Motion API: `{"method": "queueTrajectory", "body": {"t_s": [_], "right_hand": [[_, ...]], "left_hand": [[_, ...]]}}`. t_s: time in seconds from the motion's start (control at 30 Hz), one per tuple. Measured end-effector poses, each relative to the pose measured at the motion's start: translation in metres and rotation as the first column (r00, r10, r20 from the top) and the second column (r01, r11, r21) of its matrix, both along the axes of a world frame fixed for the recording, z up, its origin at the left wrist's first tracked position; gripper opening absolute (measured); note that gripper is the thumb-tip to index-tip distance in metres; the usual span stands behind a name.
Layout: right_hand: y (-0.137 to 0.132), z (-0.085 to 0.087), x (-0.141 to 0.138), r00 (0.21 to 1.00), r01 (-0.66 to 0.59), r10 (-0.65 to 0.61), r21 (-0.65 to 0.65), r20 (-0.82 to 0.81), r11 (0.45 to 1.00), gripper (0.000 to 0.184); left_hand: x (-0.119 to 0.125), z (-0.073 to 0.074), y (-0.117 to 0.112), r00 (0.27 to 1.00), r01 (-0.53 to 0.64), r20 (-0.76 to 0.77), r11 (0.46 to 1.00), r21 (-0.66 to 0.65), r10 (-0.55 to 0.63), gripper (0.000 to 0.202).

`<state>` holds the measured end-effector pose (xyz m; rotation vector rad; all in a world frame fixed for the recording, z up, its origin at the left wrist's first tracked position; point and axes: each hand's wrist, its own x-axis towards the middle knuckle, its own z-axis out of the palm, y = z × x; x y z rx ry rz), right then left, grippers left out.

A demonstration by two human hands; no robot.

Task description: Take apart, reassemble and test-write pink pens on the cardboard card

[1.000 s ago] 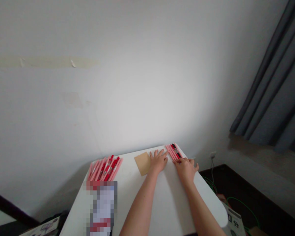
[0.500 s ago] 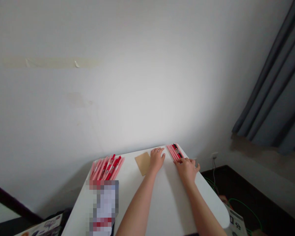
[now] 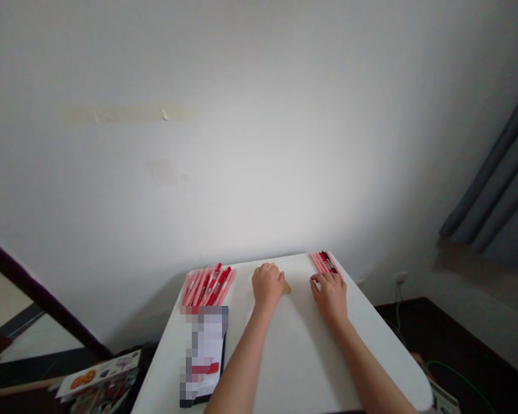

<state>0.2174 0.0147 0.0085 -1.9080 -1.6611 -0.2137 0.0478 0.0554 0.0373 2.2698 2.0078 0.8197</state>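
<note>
My left hand (image 3: 267, 284) lies curled on a tan card (image 3: 286, 287) at the far middle of the white table (image 3: 302, 356), covering nearly all of it; only a corner shows. My right hand (image 3: 330, 293) rests flat on the table with fingers spread, its fingertips just below a small row of pink and red pens (image 3: 323, 261) at the far right corner. A larger fan of pink and red pens (image 3: 207, 284) lies at the far left, apart from both hands.
A blurred-out flat object (image 3: 203, 353) lies on the table's left side below the pen fan. The wall stands right behind the table. Printed boxes (image 3: 99, 376) sit on the floor at left, cables and a grey curtain (image 3: 491, 190) at right.
My left hand slid left onto the tan card and curled over it. My right hand drew back slightly from the right pens. The view swung to the left.
</note>
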Motion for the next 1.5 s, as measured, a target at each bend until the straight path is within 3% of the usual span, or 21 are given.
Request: {"method": "queueTrajectory", "body": {"t_s": [0.13,0.3,0.57,0.83,1.17,1.5], "right_hand": [[0.002,0.006,-0.017,0.988,-0.149,0.152,-0.066,0.038,0.987,0.023],[0.005,0.015,-0.039,0.958,-0.268,0.281,-0.17,0.056,0.948,0.024],[0.008,0.018,-0.075,0.915,-0.367,0.388,-0.174,0.107,0.914,0.024],[0.008,0.011,-0.095,0.904,-0.396,0.413,-0.151,0.107,0.906,0.027],[0.006,0.003,-0.089,0.903,-0.42,0.427,-0.103,0.056,0.902,0.023],[0.005,-0.001,-0.084,0.903,-0.43,0.43,-0.061,-0.016,0.901,0.019]], "left_hand": [[-0.025,-0.001,-0.023,0.989,-0.144,0.011,0.989,0.01,0.144,0.035],[-0.051,0.0,-0.044,0.948,-0.28,-0.133,0.957,0.081,0.289,0.032],[-0.068,0.0,-0.056,0.848,-0.478,-0.198,0.871,0.111,0.491,0.033],[-0.07,-0.009,-0.056,0.832,-0.504,-0.199,0.855,0.121,0.518,0.04],[-0.066,-0.015,-0.052,0.823,-0.509,-0.231,0.854,0.107,0.519,0.046],[-0.069,-0.021,-0.048,0.8,-0.519,-0.241,0.835,0.18,0.55,0.038]]}}
